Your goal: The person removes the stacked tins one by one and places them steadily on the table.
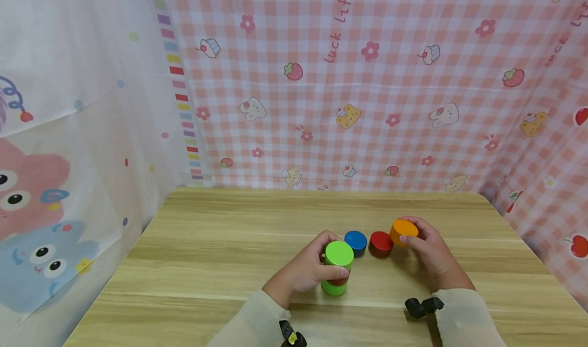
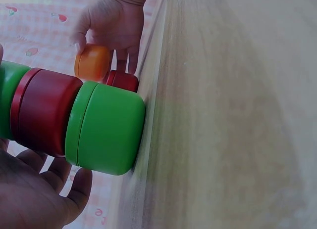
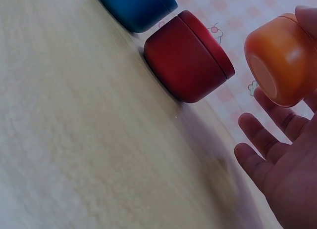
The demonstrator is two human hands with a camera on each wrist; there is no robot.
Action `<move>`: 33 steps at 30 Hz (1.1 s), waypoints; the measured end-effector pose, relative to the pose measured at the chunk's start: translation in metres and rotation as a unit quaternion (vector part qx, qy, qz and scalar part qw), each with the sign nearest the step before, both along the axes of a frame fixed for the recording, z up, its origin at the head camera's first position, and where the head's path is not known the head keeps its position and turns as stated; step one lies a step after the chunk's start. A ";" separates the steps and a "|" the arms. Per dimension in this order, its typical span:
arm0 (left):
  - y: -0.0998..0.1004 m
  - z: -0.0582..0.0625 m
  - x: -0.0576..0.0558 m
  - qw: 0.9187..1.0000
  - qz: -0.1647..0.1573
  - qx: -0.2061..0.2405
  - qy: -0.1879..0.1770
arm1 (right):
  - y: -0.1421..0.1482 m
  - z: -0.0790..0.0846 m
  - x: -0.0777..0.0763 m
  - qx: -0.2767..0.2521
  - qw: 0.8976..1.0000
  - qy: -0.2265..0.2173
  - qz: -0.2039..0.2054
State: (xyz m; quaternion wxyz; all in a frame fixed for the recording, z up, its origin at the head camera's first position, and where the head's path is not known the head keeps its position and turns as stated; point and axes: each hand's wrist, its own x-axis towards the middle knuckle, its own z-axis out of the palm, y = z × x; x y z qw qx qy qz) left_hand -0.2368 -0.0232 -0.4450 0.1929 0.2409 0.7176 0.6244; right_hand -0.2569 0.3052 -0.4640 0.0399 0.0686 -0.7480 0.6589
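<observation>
Three small round lidded tins stand stacked before me: a green tin (image 1: 339, 254) on top, a red tin (image 2: 47, 113) in the middle, a second green tin (image 2: 109, 127) at the bottom on the table. My left hand (image 1: 305, 269) grips the stack near its top, thumb in front and fingers behind. An orange tin (image 1: 404, 231) is pinched between the thumb and fingers of my right hand (image 1: 432, 255), raised above the table. In the right wrist view its underside shows, and the other fingers spread below it. Beside it another red tin (image 3: 188, 58) stands upright.
A blue tin (image 1: 356, 243) stands just left of the lone red tin, behind the stack. The wooden table (image 1: 220, 234) ends at a pink checked cloth (image 1: 321, 97) at the back. A white printed cloth (image 1: 105, 107) hangs at the left.
</observation>
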 end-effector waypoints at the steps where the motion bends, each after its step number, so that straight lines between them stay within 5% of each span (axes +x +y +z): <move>1: 0.000 0.000 0.000 1.000 0.000 0.000 0.000 | 0.000 0.000 0.000 -0.002 1.000 -0.001 -0.001; 10: 0.001 0.000 -0.001 1.000 -0.003 0.002 -0.001 | 0.004 0.000 0.002 0.030 0.999 -0.033 -0.009; 33: 0.001 -0.001 -0.001 1.000 -0.006 0.007 0.000 | 0.006 -0.006 0.000 0.042 0.998 -0.035 -0.008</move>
